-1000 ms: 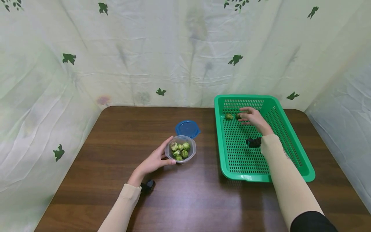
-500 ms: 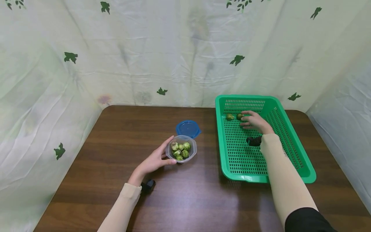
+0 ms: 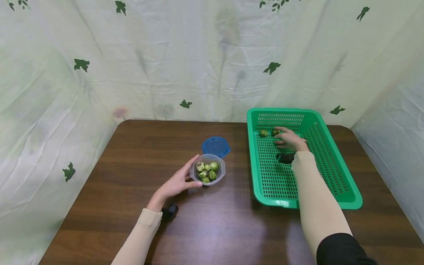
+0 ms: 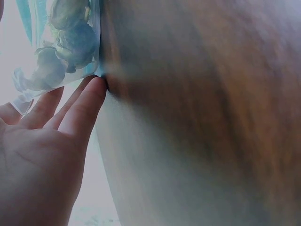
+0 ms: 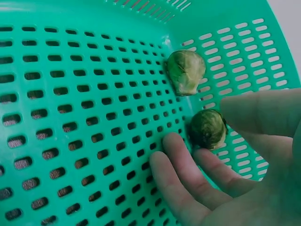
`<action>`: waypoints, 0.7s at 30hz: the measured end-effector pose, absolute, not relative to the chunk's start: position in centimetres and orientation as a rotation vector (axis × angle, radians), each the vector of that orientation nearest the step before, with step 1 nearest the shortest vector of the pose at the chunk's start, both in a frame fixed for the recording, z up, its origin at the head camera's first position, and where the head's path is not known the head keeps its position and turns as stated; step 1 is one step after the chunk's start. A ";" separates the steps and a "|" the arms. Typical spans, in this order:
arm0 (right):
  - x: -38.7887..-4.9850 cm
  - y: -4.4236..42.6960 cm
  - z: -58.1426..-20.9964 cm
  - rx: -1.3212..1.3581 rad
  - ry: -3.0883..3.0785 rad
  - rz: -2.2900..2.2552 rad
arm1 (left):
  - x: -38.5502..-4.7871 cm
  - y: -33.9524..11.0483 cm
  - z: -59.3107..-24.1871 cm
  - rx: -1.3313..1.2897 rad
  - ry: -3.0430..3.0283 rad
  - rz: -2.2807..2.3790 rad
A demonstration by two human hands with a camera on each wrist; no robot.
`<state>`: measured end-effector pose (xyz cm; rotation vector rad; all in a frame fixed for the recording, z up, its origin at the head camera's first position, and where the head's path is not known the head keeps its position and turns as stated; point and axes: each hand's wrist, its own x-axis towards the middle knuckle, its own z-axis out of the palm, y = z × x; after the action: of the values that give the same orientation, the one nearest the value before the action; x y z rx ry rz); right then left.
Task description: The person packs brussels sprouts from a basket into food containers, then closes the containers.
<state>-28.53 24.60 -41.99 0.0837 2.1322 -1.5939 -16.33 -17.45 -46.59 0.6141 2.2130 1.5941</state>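
My left hand (image 3: 177,182) holds a clear plastic container (image 3: 219,176), with the thumb on its near side and fingers along its left and far sides. Several green Brussels sprouts (image 3: 205,172) lie inside it. In the left wrist view, the fingertips (image 4: 96,89) touch the container near its base. My right hand (image 3: 289,140) reaches into the green basket (image 3: 258,200). In the right wrist view, its thumb and fingers are spread around a dark Brussels sprout (image 5: 207,129), with fingertips close to it. A second, paler sprout (image 5: 186,70) lies beside it against the basket wall.
A blue lid (image 3: 215,146) lies on the brown table (image 3: 149,147) just behind the container. The basket's perforated walls surround the right hand. A pale cloth with green leaf shapes (image 3: 198,66) hangs behind the table.
The right forearm has swung a little to the left, while its fingers stay near the same sprout. The left hand and container hold their place. The view has shifted slightly.
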 end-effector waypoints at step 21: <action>-28.4 24.8 -42.0 0.132 2.096 -1.729 | -16.2 -17.3 -46.4 0.593 2.221 1.586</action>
<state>-28.35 24.76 -42.04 0.1318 2.0960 -1.7293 -16.22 -17.31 -46.37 0.5928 2.2213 1.5858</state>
